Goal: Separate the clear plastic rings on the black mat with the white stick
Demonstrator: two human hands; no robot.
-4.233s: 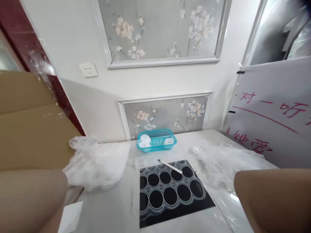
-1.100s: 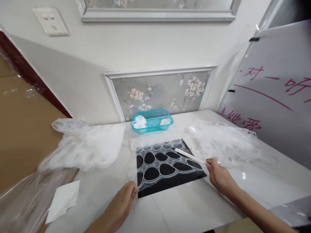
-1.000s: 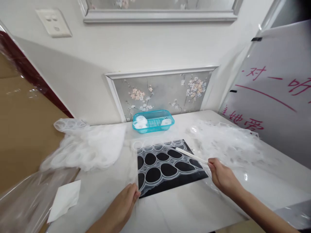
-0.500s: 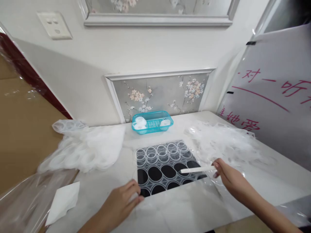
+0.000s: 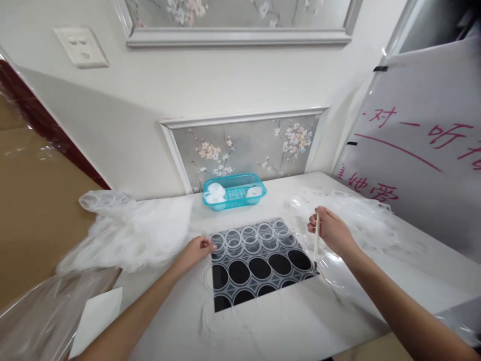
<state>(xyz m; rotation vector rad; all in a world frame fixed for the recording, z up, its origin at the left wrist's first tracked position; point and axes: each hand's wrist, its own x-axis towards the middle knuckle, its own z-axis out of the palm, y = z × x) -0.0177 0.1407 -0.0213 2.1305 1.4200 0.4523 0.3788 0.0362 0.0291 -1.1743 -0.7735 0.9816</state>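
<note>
A clear plastic sheet with rows of round cut-outs (image 5: 259,255) lies over a black mat (image 5: 225,302) on the white table. My left hand (image 5: 197,249) pinches the sheet's far-left corner. My right hand (image 5: 330,230) is raised off the table at the sheet's right edge and holds a thin white stick (image 5: 316,240) pointing down. Several round clear pieces sit in the sheet's far rows.
A turquoise basket (image 5: 235,190) with white round pieces stands at the back by the wall. Heaps of used clear sheets lie left (image 5: 131,233) and right (image 5: 361,220). A white paper (image 5: 96,318) lies front left. A whiteboard with red writing (image 5: 421,150) leans at the right.
The sheet, lifted at its near edge a second ago, now lies flat. My left hand moved from the near-left corner to the far-left corner. My right hand rose and turned the stick upright.
</note>
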